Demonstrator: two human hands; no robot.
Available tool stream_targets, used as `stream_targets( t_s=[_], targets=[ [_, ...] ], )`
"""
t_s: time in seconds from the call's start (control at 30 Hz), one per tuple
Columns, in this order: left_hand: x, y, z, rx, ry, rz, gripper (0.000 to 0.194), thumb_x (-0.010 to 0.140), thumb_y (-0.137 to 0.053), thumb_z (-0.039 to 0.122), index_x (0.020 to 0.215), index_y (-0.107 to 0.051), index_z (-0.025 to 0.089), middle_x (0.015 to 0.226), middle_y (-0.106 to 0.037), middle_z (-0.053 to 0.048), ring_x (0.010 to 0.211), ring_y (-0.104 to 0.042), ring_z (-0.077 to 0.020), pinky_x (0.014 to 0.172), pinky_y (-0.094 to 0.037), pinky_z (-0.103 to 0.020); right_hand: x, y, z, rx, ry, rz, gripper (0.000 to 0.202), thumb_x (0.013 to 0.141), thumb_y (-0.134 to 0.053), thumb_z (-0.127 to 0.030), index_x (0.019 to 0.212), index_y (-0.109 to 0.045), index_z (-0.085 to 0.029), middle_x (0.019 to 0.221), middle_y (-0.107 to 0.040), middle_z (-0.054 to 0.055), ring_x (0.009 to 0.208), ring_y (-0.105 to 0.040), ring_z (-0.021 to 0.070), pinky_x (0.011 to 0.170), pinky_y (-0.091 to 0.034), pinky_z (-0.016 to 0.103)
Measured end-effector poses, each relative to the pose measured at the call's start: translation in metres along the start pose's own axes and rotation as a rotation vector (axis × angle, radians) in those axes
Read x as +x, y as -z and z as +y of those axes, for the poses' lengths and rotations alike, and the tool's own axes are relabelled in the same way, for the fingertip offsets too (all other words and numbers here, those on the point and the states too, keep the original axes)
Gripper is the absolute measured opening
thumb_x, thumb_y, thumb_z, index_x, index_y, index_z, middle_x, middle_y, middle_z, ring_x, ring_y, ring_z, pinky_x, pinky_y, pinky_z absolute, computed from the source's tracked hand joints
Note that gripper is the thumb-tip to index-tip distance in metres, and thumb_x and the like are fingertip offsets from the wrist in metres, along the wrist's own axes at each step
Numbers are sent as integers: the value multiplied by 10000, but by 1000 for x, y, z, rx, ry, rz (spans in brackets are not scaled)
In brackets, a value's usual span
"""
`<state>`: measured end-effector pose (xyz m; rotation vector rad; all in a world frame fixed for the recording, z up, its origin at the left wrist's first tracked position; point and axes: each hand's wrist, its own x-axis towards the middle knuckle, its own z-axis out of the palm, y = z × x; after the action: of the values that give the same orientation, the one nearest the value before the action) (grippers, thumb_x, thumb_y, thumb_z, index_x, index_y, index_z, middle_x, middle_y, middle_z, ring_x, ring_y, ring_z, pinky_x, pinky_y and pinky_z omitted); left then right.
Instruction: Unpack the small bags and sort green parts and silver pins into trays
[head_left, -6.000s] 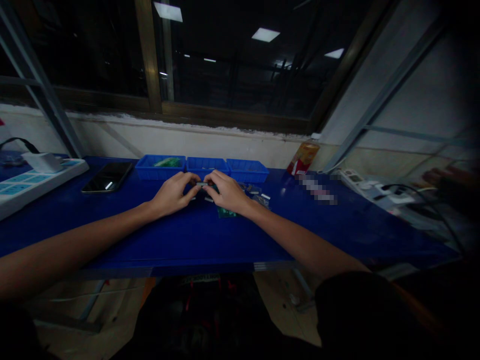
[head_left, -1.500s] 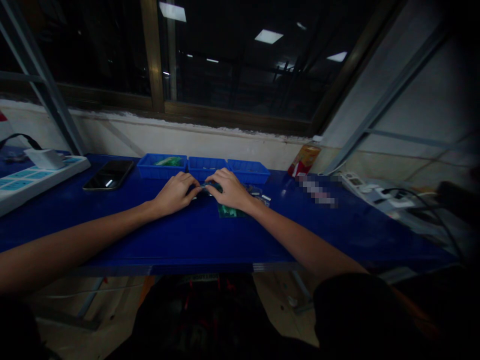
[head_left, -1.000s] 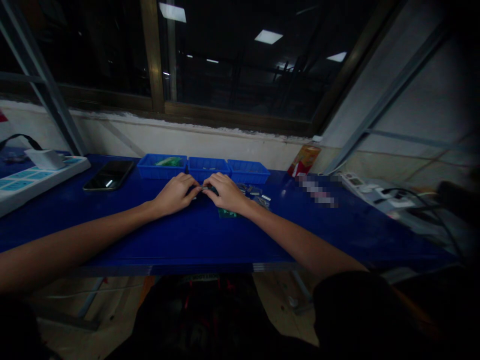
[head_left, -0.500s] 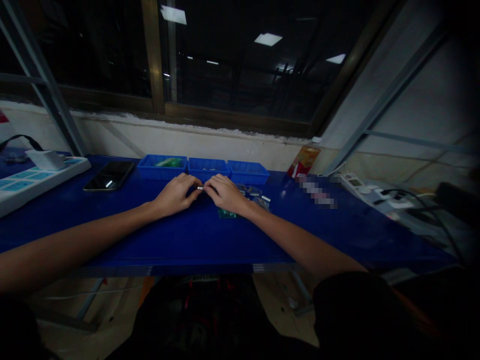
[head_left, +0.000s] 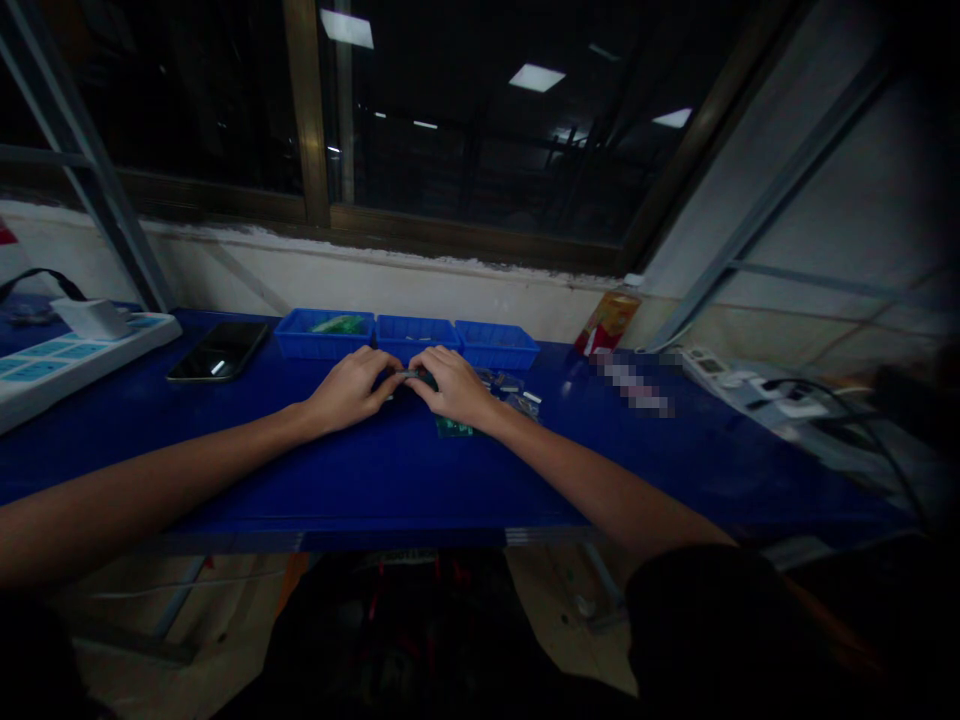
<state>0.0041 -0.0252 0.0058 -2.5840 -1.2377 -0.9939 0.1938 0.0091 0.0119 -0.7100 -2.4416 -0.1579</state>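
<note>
Over the blue table, my left hand (head_left: 354, 388) and my right hand (head_left: 454, 386) meet with bent fingers. Between their fingertips they pinch a small greyish piece (head_left: 410, 374), too small and dark to name. A dark green edge shows beside my right fingers; I cannot tell whether it belongs to the same piece. Under my left fingertips is a tiny pale spot I cannot make out. A green circuit board (head_left: 454, 427) lies partly hidden beneath my right wrist. Small clear packets (head_left: 523, 404) and a short white part (head_left: 532, 397) lie just right of that hand.
Three blue bins stand behind my hands: the left bin (head_left: 292, 343) holds green material. A black phone (head_left: 219, 352) and a white power strip (head_left: 82, 362) lie to the left. Toward the right are a red and orange package (head_left: 609, 322) and another power strip (head_left: 712, 368) with cables.
The bright white bit between my fingertips now looks grey, and a dark green edge shows by my right fingers. Both hands stay in nearly the same place.
</note>
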Motion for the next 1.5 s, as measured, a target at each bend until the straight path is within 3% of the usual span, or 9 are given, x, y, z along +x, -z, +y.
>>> stream_targets(
  t_s=[0.23,0.63,0.9,1.5],
  targets=[
    [-2,0,1,-13,6,29,254,847,-483,299,1041,-521,140,895,-622,-75,864,-548,-208,769,-438,-351,0,-3,3,2,5,16,147,862,-476,-309,902,-525,-175,848,-573,46,823,-481,181,730,-346,318],
    [-1,1,0,30,-69,50,152,844,-492,270,915,-566,157,827,-615,-47,803,-533,-190,743,-425,-331,1,2,-2,16,9,-21,237,911,-361,-310,823,-535,-176,803,-569,45,784,-468,166,719,-329,312],
    [-1,0,-2,53,-59,46,171,851,-473,280,902,-574,151,813,-615,-53,780,-523,-190,717,-418,-330,0,5,-4,82,-2,11,217,853,-457,-376,938,-493,-180,851,-551,41,823,-480,173,766,-354,322],
    [0,1,1,30,-23,43,256,883,-427,340,865,-595,147,796,-630,-60,788,-532,-189,719,-420,-326,0,2,0,45,18,41,82,817,-487,-227,890,-484,-190,846,-527,31,824,-470,170,741,-354,320]
  ],
)
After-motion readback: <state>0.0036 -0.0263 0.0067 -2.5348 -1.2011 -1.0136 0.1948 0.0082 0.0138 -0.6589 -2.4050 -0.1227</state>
